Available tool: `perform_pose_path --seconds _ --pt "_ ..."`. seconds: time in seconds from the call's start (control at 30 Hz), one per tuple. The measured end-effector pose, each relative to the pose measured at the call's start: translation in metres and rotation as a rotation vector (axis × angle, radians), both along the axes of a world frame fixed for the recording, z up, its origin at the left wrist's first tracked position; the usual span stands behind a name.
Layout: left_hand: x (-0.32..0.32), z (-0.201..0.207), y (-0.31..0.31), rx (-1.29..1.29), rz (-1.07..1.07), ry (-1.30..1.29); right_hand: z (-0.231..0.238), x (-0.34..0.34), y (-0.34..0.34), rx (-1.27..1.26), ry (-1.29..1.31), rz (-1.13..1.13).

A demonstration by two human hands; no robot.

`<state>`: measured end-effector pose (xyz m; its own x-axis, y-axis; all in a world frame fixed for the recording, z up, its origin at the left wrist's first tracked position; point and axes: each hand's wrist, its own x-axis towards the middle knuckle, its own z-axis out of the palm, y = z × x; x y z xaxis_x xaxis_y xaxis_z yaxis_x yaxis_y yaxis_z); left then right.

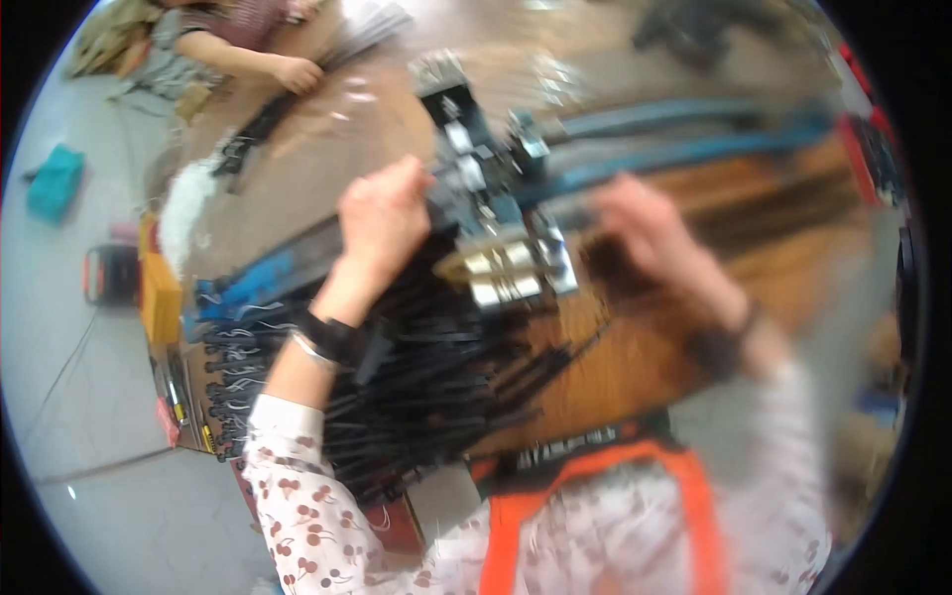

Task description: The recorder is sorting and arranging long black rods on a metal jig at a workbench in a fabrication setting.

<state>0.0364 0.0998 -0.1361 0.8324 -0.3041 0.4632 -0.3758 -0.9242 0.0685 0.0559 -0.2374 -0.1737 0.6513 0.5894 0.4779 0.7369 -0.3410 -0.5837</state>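
Black rods (436,387) are piling loosely under the left hand (382,218), curled at the metal machine (491,233); the blurred right hand (645,233), grip unclear, is risking scattering them.

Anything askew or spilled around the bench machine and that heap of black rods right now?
Nothing clearly damaged. The black rods lie in a loose, crisscrossed heap under the left hand, some jutting past the table edge. The right hand is too blurred to judge.
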Motion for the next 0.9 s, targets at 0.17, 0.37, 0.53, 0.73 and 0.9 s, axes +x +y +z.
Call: perform_pose_path --seconds 0.17,0.37,0.53,0.73,0.9 --pt "0.012 0.006 0.004 0.2 -0.17 -0.148 0.01 -0.013 -0.005 -0.27 0.012 -0.066" --pt "0.028 0.006 0.124 0.365 -0.195 -0.225 -0.02 -0.108 -0.045 -0.567 -0.236 0.008" --pt "-0.013 0.007 0.095 0.529 0.15 -0.344 -0.014 -0.083 -0.022 -0.539 -0.125 0.103" --pt "-0.128 -0.007 -0.016 0.453 -0.187 0.58 0.005 -0.078 0.021 -0.541 0.221 0.202" --pt "-0.13 -0.023 -0.02 0.315 -0.084 0.513 0.001 -0.081 0.037 -0.371 0.254 0.183"
